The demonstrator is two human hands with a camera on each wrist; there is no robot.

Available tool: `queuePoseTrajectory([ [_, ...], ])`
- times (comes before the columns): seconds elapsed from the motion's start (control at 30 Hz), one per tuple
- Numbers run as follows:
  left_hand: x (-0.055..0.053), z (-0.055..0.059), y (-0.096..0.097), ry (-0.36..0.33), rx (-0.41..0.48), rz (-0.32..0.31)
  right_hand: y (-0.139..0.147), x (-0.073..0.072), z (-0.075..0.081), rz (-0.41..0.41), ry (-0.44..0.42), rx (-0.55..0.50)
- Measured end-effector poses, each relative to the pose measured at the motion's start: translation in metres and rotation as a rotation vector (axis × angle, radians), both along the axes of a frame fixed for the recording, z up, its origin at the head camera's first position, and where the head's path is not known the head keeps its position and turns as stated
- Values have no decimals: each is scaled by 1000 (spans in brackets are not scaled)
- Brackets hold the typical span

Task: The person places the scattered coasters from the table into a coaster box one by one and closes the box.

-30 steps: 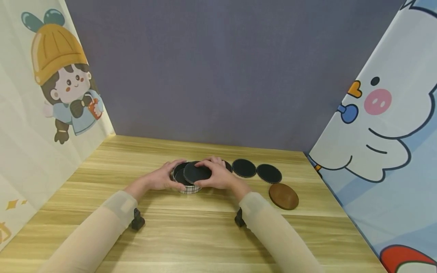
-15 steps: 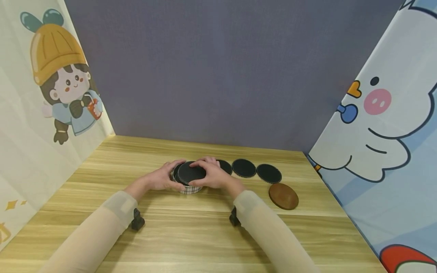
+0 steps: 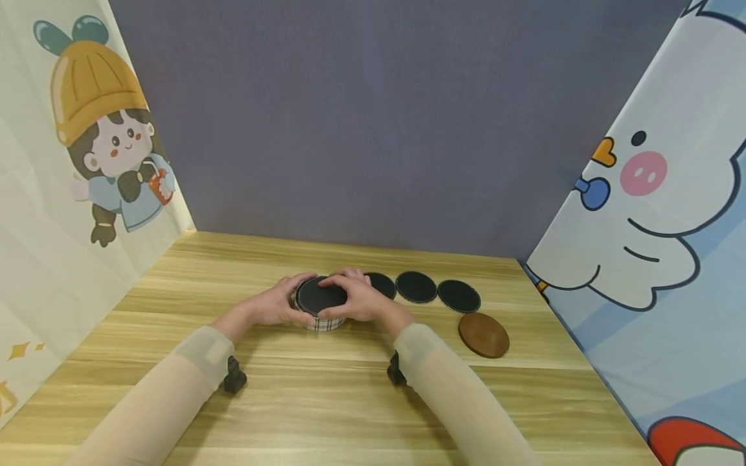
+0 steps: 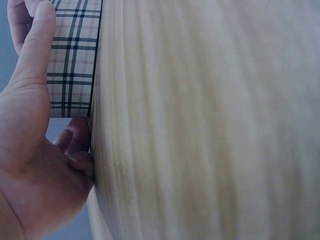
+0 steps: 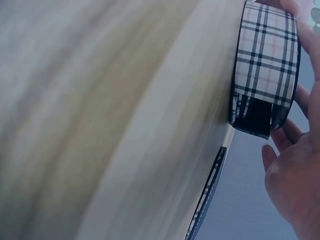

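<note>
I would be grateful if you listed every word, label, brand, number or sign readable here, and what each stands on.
There are none to read. The holder shows only plaid; the black discs, brown disc, cartoon girl and white cartoon figure show no lettering.

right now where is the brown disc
In the head view, the brown disc lies on the table, right of the right hand and just below the rightmost black disc.
</note>
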State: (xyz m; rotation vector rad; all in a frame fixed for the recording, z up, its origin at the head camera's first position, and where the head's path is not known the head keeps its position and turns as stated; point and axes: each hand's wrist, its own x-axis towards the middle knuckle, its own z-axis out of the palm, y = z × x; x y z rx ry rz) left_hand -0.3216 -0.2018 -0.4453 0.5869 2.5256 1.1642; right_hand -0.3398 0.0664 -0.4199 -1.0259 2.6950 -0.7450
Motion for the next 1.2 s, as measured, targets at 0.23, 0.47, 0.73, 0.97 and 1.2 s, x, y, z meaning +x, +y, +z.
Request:
queuePoseTrajectory([
  [0.23,1,1,0,1,7,-6,0,0,-2,4,-1,8],
  [0.47,5,4,1,2,-8,-6,0,0,-3,8,-7,17],
  [0.73,2,1,1,17,-13,-11,1,1,-1,10,-4,28],
  [0.97,2,2,0,19,-22,-4,1,0,-2,16,6,40],
  [1.2,0,1,0,29,-12,-12,17,1,0,5,8,-9],
])
